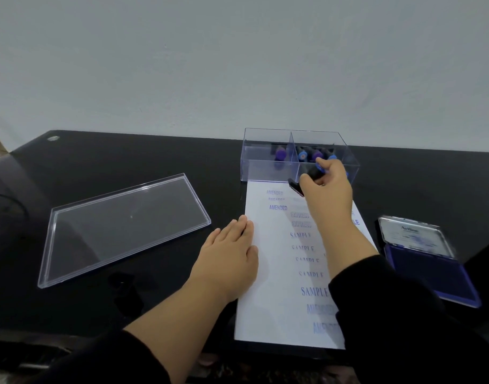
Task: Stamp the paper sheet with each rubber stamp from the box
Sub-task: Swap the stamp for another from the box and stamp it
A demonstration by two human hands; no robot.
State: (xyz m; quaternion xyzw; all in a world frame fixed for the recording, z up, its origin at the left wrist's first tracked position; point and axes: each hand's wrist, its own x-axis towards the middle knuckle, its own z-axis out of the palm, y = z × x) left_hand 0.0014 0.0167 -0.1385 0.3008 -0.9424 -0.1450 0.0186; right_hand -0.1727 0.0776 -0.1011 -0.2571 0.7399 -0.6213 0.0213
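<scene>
Head view. A white sheet (276, 286) lies lengthwise on a black table (154, 153), its far end touching a clear box (268, 167) that stands by the wall. The sheet carries blue imprints reading AMENDED, EXPRESS and SAMPLE; several are faint or blurred, and those on the right are hidden by the right forearm. The left hand (229, 261) lies flat, fingers straight and together, fingertips pressing the sheet's left edge. The right hand (325, 184) is raised over the sheet's far end, just in front of the box, its fingers curled round a stamp (311, 173) with a black body and blue top; the stamp is tilted, its lower end pointing left and down, and much of it is hidden by the fingers. A divider splits the box into 2 compartments: 1 purple-topped stamp shows in the left one, and about 3 blue and purple tops show in the right one, dim behind the wall and partly hidden by the hand. The clear lid (121, 225) lies on the table well left of the sheet. An open blue ink pad (429, 270) lies right of the sheet, its near corner hidden by the right sleeve.
</scene>
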